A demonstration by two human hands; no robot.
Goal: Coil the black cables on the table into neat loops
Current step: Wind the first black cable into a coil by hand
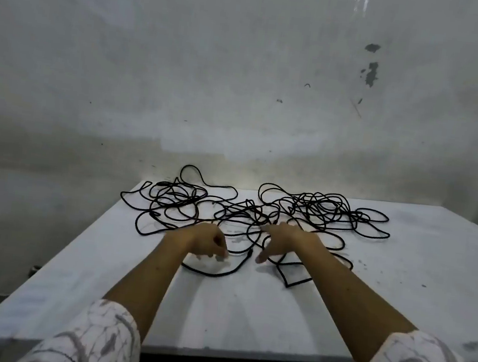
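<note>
Currently the cables (246,211) lie uncoiled on the table (247,306), spread just beyond both hands in two dense tangles, one ahead-left and one ahead-right, joined by crossing strands between them. A loose run curves back under and around the hands.

Left hand (207,241): curled, fingers drawn together at a cable run near its fingertips. Motion blur prevents confirming a pinch; grip state cannot be told. Right hand (287,240): spread wide, palm down over several strands, gripping nothing.

Risks, as judged from this layout:
- Pulling one strand while others cross it will likely tighten the tangle into knots.
- Drawing a strand toward the body may drag a whole tangle with it.
- A loop at the far left of the left tangle appears to overhang the table's left edge; a tug could slide it off.
- Cable count is unclear, so ends from different cables may be coiled together.

Clearance: the surface on the near side of the hands is bare and suits forming loops. To the right of the right hand there is further bare surface. The wall (243,77) stands close behind the tangles, limiting forward reach.
</note>
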